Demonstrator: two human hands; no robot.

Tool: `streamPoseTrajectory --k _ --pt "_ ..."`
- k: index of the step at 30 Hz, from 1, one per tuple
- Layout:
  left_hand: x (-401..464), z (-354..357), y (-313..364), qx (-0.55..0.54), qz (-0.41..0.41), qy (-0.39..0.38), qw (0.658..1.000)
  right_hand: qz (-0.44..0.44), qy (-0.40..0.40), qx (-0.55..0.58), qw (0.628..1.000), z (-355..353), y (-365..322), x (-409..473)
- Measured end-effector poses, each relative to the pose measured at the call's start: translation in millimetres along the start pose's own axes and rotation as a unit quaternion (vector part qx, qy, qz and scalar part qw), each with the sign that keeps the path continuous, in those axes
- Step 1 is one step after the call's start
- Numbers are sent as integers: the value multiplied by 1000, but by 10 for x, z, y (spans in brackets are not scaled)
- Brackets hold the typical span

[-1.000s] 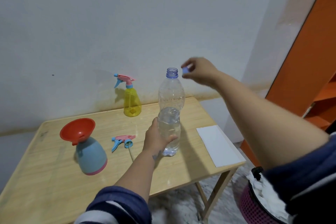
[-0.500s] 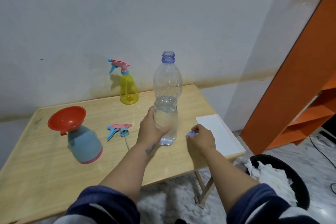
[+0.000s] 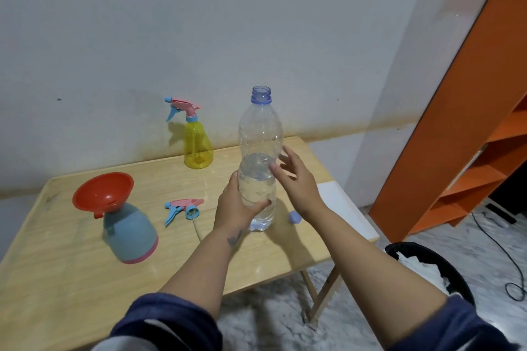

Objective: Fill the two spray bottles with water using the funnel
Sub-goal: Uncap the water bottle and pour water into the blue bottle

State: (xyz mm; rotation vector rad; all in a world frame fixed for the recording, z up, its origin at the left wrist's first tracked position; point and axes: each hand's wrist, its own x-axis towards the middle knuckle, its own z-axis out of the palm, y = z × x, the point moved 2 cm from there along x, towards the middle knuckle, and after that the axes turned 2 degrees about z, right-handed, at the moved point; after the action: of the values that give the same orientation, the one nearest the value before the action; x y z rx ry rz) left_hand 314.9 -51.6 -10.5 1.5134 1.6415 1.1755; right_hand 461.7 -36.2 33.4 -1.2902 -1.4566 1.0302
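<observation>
Head view: left hand [image 3: 238, 204] grips the uncapped water bottle [image 3: 259, 162] upright on the desk [image 3: 71, 279], steadying it; right hand [image 3: 296, 179], fingers spread, reaches beside it; funnel [image 3: 103, 194] sits in the blue spray bottle [image 3: 129, 235] well left, ready for pouring

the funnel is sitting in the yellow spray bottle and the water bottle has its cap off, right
Not quite. In the head view the funnel sits in the blue spray bottle, not the yellow spray bottle, which has its sprayer on. The water bottle does have its cap off.
</observation>
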Motion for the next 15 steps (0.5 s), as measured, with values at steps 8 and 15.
streamPoseTrajectory --k 8,15 --pt "-62 -149 -52 15 -41 -42 998 -14 -36 -23 999 319 -92 99" --pt "-371 -749 -247 101 -41 127 986 -56 33 -26 998 484 -35 202"
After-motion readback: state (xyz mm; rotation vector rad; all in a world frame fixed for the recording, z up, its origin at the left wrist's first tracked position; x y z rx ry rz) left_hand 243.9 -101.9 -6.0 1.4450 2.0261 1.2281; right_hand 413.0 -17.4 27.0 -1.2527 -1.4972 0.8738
